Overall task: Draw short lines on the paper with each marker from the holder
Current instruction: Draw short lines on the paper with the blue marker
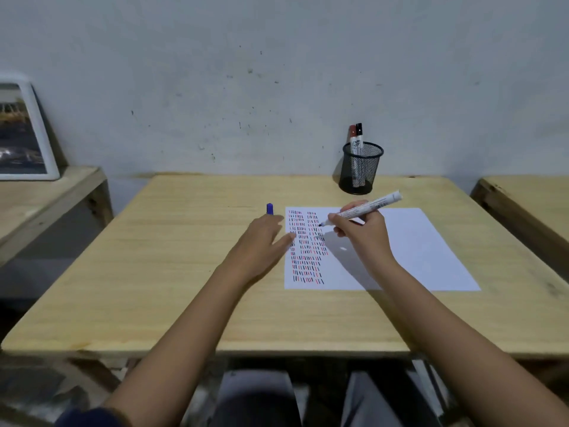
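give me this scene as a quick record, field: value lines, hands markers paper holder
right hand: right hand holds an uncapped white-barrelled marker, tip just above or at the sheet
left hand: left hand open, fingertips at the sheet's left edge
cap: small blue marker cap upright by the left fingers; contact unclear
paper: white sheet of paper, left part filled with rows of short red and dark strokes
holder: black mesh cup holder at the far edge
in holder: red-capped marker and black-capped marker
surface: light wooden table
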Available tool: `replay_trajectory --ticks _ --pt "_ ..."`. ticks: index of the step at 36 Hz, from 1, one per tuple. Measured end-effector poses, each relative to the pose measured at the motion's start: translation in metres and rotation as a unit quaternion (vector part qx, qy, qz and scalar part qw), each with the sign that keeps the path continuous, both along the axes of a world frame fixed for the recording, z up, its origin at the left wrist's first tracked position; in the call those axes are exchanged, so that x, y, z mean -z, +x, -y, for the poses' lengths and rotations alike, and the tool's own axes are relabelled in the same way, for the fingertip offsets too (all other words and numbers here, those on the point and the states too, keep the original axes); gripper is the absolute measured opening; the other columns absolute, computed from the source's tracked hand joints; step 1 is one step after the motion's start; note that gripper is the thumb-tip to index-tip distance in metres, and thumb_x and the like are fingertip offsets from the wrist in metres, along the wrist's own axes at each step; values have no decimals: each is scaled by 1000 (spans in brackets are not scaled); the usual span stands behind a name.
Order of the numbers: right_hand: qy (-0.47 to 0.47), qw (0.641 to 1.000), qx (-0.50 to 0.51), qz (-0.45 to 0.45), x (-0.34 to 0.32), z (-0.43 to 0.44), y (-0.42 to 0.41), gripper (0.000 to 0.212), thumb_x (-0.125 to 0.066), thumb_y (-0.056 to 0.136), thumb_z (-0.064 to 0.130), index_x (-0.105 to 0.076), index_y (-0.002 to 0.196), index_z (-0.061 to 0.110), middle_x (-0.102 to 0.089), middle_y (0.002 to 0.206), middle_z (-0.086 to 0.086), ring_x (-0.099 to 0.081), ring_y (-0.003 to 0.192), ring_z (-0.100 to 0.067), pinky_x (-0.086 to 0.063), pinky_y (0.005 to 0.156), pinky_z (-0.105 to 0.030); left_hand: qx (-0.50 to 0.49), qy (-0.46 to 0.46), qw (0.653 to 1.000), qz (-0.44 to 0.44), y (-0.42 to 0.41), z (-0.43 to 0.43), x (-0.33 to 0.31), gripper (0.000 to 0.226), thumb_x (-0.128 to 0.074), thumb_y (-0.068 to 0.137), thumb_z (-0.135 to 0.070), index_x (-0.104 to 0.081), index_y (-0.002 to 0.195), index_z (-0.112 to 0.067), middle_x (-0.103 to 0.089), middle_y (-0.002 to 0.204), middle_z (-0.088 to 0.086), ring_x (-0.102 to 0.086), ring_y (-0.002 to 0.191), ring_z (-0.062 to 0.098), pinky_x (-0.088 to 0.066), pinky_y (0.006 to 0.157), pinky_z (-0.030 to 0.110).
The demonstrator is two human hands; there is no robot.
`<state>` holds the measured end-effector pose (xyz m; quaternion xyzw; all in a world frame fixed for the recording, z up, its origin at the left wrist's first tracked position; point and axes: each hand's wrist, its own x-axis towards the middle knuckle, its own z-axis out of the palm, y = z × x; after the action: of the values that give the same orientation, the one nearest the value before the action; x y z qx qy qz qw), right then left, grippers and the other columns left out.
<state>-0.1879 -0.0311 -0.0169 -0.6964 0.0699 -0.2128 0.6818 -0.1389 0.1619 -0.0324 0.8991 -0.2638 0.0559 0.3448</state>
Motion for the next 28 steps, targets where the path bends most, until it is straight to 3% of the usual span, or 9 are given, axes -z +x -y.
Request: replay_trajectory --ticks 3,6,8,14,20,28 --pt "3 999 20 -32 7 -5 -12 16 -68 77 8 -52 76 12 -59 62 -5 -54 46 -10 -47 52 -24 59 43 997 -10 -9 1 6 35 -47 94 -38 -57 114 -11 -60 117 6 -51 114 25 -41 94 35" --pt "27 998 28 -54 12 -12 -20 13 -62 76 5 -50 71 8 -54 46 2 -48 38 -8 -43 42 -21 40 115 993 -3 -12 1 15 52 -41 95 -46 -43 136 -14 -41 146 6 -32 137 23 -27 110 33" --pt "42 997 29 -58 11 -15 -23 15 -60 75 0 -47 70 6 -50 44 0 -43 34 -7 -39 36 -17 23 123 992 10 -11 1 18 57 -39 95 -48 -36 142 -15 -31 154 3 -23 143 18 -22 110 30" --pt "39 997 2 -67 5 -22 -27 16 -56 78 -6 -45 75 6 -45 45 -3 -39 29 -3 -33 32 -13 9 133 991 23 -8 1 23 59 -38 94 -50 -35 142 -16 -30 155 3 -21 144 18 -23 111 32" --pt "0 997 6 -75 7 -22 -25 12 -56 78 -4 -47 78 5 -45 54 -8 -41 31 -2 -37 35 -14 10 134 991 29 -7 2 25 58 -38 94 -50 -36 142 -16 -32 154 2 -21 144 18 -25 109 32" --pt "29 997 -15 -67 7 -23 -26 15 -54 79 -8 -46 81 5 -44 54 -8 -43 31 -1 -36 34 -12 7 137 990 17 -10 2 22 58 -38 95 -49 -34 143 -16 -28 155 2 -19 144 17 -24 112 34"
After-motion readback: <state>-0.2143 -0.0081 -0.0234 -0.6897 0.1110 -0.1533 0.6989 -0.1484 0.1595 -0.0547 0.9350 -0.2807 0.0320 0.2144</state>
